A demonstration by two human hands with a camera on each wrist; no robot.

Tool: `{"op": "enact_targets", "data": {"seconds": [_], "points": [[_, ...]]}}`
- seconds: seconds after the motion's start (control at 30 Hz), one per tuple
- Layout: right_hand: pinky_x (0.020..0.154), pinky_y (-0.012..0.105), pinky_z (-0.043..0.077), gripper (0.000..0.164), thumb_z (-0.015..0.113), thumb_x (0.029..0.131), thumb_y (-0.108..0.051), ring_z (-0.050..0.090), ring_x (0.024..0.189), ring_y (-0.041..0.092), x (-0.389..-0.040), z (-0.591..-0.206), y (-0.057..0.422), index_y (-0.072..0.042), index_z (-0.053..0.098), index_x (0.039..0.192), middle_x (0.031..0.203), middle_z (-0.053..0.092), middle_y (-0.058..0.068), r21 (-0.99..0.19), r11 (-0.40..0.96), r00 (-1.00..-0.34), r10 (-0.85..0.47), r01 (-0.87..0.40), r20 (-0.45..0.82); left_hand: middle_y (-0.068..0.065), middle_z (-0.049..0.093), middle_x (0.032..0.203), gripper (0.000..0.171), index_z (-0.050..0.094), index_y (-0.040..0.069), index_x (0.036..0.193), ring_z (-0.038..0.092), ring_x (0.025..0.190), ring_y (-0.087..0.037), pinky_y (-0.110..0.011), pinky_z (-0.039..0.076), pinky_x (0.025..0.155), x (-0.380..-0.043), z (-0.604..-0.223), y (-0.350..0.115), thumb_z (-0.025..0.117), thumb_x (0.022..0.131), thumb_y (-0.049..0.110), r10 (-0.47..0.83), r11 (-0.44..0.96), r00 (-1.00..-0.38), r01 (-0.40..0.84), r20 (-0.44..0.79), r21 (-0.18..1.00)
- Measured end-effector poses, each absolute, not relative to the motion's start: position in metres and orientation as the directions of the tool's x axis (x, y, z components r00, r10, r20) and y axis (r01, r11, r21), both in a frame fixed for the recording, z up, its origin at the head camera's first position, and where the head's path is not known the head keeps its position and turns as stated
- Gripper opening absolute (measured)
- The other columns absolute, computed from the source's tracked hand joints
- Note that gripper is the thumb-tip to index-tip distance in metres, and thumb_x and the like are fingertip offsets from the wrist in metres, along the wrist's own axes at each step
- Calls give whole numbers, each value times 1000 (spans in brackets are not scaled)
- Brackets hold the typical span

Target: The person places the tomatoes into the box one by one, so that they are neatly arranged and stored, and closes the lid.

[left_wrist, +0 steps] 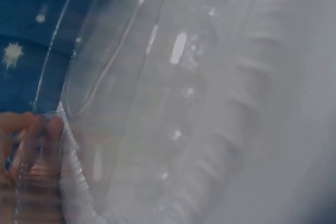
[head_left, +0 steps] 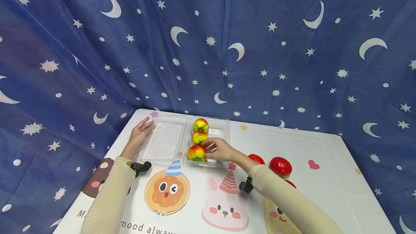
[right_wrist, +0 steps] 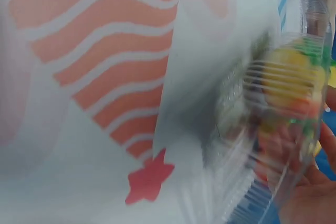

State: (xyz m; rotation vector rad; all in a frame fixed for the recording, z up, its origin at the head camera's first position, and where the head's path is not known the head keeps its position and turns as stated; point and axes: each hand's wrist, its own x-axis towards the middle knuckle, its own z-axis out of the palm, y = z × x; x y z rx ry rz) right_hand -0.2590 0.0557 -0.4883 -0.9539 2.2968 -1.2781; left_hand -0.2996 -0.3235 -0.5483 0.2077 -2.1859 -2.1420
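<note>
A clear plastic clamshell box lies unfolded at the back left of the table, its lid (head_left: 164,142) on the left and its tray (head_left: 218,130) on the right. Three yellow-and-red toy fruits with green patches line the tray's left side. My right hand (head_left: 221,150) grips the nearest toy fruit (head_left: 196,153) from the right, thumb and fingers at its side. In the right wrist view, that hand (right_wrist: 310,198) shows partly through the blurred plastic wall. At the lid's left edge, my left hand (head_left: 140,134) rests with fingers extended; the left wrist view shows its fingers (left_wrist: 50,145) through the plastic.
Several glossy red rounded pieces (head_left: 280,166) lie right of the box, partly behind my right forearm. The white tablecloth (head_left: 325,190) has printed cartoon figures. A blue curtain (head_left: 208,21) with moons and stars hangs directly behind the table.
</note>
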Motion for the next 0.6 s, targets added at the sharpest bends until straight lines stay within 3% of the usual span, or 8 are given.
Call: {"op": "enact_targets", "data": {"seconds": [0.27,0.5,0.6], "points": [[86,44,57,36,70,87,-5,63,104,44,-256,-473,79,7,61,119,118,62,28,-819,370,-712,-699,-438,65,-20,40,151,61,26,7,156,38,140,-29,-10,45,92,-298,-545,-325,53,102,5,-141,39,-989,-42,-36,998],[86,43,57,33,71,87,-8,64,103,43,-248,-462,106,2,64,117,114,65,18,-791,396,-738,-667,-467,102,-18,39,153,63,24,10,157,37,141,-28,-20,41,104,-297,-545,-325,54,102,9,-132,51,-990,-55,-47,997],[85,45,57,32,69,88,-10,64,103,43,-243,-458,123,2,64,118,115,65,19,-778,405,-739,-664,-481,111,-18,39,153,64,24,11,157,37,141,-27,-18,42,103,-298,-546,-323,56,101,10,-138,55,-989,-61,-53,997]]}}
